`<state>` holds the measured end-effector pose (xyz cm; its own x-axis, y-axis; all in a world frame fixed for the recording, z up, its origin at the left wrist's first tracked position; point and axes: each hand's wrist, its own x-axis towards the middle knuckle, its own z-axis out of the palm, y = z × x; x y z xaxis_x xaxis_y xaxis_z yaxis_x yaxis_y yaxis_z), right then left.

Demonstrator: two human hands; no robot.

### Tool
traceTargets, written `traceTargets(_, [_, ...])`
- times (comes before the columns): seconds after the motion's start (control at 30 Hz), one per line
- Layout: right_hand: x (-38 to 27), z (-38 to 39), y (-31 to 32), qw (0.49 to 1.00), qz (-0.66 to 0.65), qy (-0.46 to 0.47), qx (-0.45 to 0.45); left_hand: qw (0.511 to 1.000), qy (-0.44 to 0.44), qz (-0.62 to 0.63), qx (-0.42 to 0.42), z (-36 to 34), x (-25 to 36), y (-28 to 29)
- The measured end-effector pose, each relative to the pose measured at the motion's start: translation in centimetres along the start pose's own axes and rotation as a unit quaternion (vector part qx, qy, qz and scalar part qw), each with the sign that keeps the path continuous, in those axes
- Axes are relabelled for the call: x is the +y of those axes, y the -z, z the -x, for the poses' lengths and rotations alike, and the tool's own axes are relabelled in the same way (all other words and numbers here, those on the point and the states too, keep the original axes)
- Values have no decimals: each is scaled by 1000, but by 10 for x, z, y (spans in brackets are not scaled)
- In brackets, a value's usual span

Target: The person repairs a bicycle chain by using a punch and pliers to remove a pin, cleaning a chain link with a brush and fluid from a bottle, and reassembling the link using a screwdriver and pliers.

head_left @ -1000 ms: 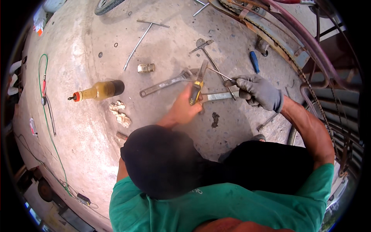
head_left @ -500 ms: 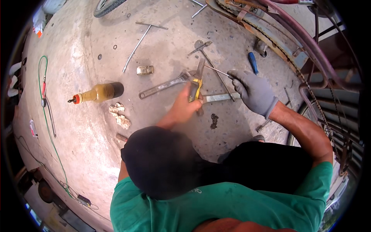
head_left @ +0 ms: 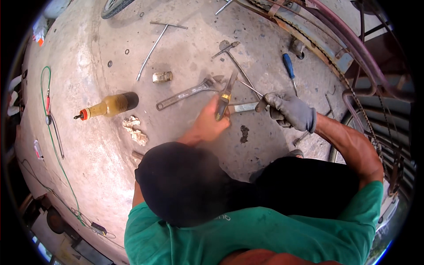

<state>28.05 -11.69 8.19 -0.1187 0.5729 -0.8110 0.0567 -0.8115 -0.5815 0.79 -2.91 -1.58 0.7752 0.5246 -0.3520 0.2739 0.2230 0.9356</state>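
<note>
My bare left hand (head_left: 211,119) is closed round the black-and-yellow handle of a hand tool that looks like pliers (head_left: 226,98). Its dark metal end points away from me. In a grey glove, my right hand (head_left: 292,111) is closed on a thin metal rod (head_left: 251,89) whose tip meets or lies close to the dark metal end. A dark flat piece shows at the gloved fingertips; its kind is unclear. Below the tools, a pale flat bar (head_left: 244,107) lies on the floor, partly behind my left hand. Beside that hand rests an adjustable wrench (head_left: 183,95).
Around lie a T-handle wrench (head_left: 152,51), another T-handle tool (head_left: 236,62), a blue screwdriver (head_left: 288,66), a small metal cylinder (head_left: 162,77), an oil bottle (head_left: 110,105) and a crumpled rag (head_left: 134,130). A rusty frame with a chain (head_left: 327,66) stands at right.
My right hand has moved slightly right and down and turned, showing more of its fingers and a dark piece. The tool in my left hand has turned a little.
</note>
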Motion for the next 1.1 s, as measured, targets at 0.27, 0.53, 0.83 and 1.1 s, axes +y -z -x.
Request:
traceTargets(0.27, [14, -1, 12, 972, -166, -43, -158, 1000, -24, -17, 1, 4, -6, 3])
traceTargets(0.53, [-16, 1, 5, 999, -1, 40, 17, 999, -31, 11, 38, -1, 1, 9])
traceTargets(0.83, [-4, -9, -5, 888, 361, 199, 203, 998, 4, 31, 45, -3, 6, 0])
traceTargets(1.1, [7, -4, 1, 995, 57, 48, 70, 1000, 7, 7, 3, -3, -13, -2])
